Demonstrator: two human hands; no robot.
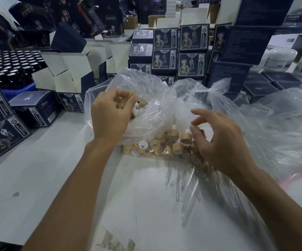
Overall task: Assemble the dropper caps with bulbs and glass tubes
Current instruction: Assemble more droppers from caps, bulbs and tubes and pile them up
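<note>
Dim, bluish cast; wide-angle edge bending; soft, blurry corners.

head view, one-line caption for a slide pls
Left hand grips wooden caps inside a clear plastic bag; right hand hovers open over the cap pile.

Both bare forearms reach forward from the bottom edge, the left one slanting up from the lower left, the right one coming in from the lower right. The left hand is raised with its back to the camera, fingers curled inward toward the thumb. The right hand sits lower, palm down, its fingers loosely bent and spread, gripping nothing.
</note>
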